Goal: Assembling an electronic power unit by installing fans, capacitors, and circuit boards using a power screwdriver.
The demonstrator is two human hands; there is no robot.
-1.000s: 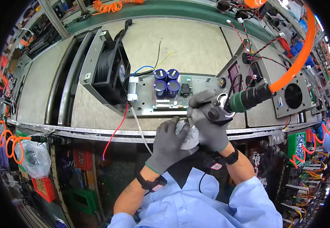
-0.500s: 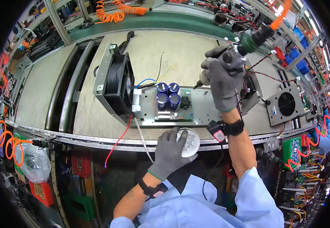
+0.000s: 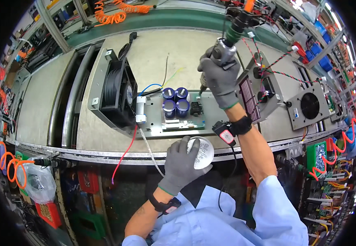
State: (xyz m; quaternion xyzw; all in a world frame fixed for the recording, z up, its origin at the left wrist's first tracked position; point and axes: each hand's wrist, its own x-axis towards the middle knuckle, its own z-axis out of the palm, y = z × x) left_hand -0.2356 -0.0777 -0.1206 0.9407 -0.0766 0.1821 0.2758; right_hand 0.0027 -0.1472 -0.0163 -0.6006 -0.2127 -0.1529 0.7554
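Grey-gloved, my right hand (image 3: 220, 78) wraps firmly round a metallic driver (image 3: 224, 50); I have my left hand (image 3: 180, 165) half-curled round a circular white dish (image 3: 210, 157) of small shiny pieces (image 3: 201, 153).

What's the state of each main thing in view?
Left hand: gripping white dish
Right hand: gripping driver
White dish: open, holding small metal parts
Driver: tip downward; contact unclear
Chassis: open, on bench
Fan: mounted; spinning unclear
Capacitors: four, upright on circuit board
Red wire: loose end, hanging over bench edge
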